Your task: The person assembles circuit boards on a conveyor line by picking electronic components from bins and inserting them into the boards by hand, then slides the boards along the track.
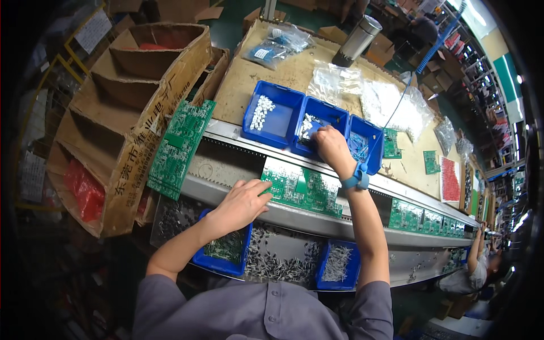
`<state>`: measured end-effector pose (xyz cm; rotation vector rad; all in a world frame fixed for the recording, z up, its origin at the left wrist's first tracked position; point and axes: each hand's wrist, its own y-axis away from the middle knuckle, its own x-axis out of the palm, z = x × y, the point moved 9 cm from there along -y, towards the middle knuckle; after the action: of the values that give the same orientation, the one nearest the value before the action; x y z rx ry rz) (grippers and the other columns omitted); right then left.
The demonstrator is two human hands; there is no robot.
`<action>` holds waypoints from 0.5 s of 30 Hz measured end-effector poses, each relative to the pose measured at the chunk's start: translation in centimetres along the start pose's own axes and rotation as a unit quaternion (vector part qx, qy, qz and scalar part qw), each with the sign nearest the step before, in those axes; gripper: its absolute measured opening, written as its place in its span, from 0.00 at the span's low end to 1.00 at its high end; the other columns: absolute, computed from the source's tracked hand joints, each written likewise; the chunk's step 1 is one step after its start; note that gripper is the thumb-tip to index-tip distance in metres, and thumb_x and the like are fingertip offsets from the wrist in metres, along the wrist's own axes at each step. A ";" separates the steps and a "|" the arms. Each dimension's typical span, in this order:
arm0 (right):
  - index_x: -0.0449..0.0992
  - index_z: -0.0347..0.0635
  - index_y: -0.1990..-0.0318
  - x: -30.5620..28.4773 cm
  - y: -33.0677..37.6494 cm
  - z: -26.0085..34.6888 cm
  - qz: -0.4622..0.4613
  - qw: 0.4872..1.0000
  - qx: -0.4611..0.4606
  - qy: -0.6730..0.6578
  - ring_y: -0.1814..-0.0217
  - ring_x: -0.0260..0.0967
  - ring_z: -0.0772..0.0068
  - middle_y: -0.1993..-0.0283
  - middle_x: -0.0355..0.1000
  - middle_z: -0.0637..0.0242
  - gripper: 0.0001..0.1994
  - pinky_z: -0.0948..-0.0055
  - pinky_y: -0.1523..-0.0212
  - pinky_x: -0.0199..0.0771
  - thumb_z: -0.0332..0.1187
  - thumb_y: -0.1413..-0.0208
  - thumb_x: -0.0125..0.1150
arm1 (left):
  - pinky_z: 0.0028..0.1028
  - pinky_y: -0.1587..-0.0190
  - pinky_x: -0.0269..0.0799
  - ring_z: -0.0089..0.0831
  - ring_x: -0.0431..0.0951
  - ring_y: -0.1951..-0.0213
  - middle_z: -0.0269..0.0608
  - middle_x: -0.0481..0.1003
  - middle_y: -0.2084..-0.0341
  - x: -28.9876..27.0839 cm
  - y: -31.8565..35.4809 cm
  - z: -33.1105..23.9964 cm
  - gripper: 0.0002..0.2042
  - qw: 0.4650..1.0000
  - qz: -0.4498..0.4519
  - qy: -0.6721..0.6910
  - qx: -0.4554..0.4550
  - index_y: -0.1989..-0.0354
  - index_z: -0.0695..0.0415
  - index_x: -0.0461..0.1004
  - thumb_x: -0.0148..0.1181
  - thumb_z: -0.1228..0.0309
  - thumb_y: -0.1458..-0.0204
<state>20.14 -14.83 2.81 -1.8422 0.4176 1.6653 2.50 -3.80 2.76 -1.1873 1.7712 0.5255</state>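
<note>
A green circuit board [300,184] lies on the metal rail in front of me. My left hand [243,201] rests at its left end, fingers stretched out and touching the edge. My right hand [333,148] reaches into the middle blue bin [331,116], which holds small white parts [306,126]. Its fingers are closed together, and whatever they hold is hidden. To the left, another blue bin [286,105] contains white connector-like pieces [262,112]. The right-hand blue bin [374,133], partly behind my wrist, holds thin bluish parts [358,146].
A large board [178,147] leans beside a divided cardboard box [153,102] at left. Near me, blue bins [238,266] [354,277] flank loose leaded components [283,255]. More boards [422,218] line the rail rightward. A steel flask [358,41] and plastic bags [394,105] stand behind; a co-worker [467,275] is at right.
</note>
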 end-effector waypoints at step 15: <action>0.77 0.35 0.65 -5.7 10.2 2.3 -0.014 0.926 0.178 -0.333 0.70 0.71 0.57 0.71 0.71 0.56 0.07 0.66 0.68 0.70 0.21 0.54 0.60 | 0.35 0.66 0.67 0.36 0.75 0.66 0.38 0.73 0.76 -2.1 -14.3 -1.7 0.03 0.972 -0.128 -0.162 0.109 0.77 0.56 0.74 0.53 0.76 0.58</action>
<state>11.26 -22.11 5.94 -0.9378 0.3590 1.9188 14.68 -10.40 7.25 -1.0865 1.3371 0.3381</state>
